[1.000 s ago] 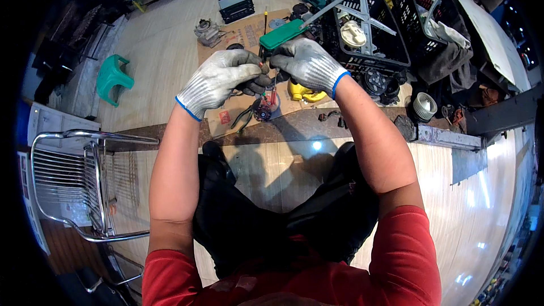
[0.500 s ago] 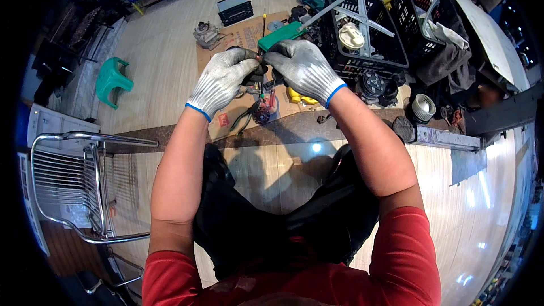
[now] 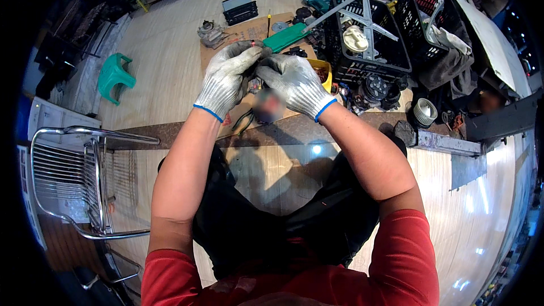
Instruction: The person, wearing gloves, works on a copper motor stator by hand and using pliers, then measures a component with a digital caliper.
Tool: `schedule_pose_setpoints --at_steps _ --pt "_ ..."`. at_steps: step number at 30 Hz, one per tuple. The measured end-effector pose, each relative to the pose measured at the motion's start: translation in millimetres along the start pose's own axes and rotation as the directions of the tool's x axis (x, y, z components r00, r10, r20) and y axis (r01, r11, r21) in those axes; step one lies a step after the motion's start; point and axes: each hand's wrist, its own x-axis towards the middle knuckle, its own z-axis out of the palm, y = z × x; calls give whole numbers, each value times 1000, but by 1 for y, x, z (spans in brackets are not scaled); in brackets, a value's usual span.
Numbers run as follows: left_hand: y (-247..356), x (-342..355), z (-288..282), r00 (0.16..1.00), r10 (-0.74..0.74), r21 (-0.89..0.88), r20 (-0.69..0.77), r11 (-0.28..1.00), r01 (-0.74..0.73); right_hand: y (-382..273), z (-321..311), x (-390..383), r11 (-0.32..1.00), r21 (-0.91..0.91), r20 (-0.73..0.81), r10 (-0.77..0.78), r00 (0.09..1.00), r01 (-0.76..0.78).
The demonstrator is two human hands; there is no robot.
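Observation:
My left hand and my right hand, both in whitish knit gloves with dark fingers and blue cuffs, meet over a cardboard sheet. The fingers of both are closed, tips close together. A small red spot shows at the left fingertips, but what they grip is mostly hidden. My right fingertips also press together; their contents cannot be made out. Just beyond lies a green flat piece with a long grey bar. A yellow container sits beside my right hand. Pliers lie below my left hand.
Black crates with metal brackets stand at the right. A white fan wheel and motor parts lie near them. A metal part and a black box are farther off. At left are a green stool and chrome chair.
My hands have come slightly nearer to me, and my right hand has shifted left. The yellow container beside it shows more of its inside. The view has shifted slightly.

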Motion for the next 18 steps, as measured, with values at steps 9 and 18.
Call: schedule_pose_setpoints --at_steps 9,18 --pt "0 24 -30 988 126 -274 -94 950 -148 -4 -3 0 988 -138 192 -36 981 64" --pt "9 21 -27 986 145 -289 -84 943 -164 -6 0 5 959 -249 215 -83 973 137"
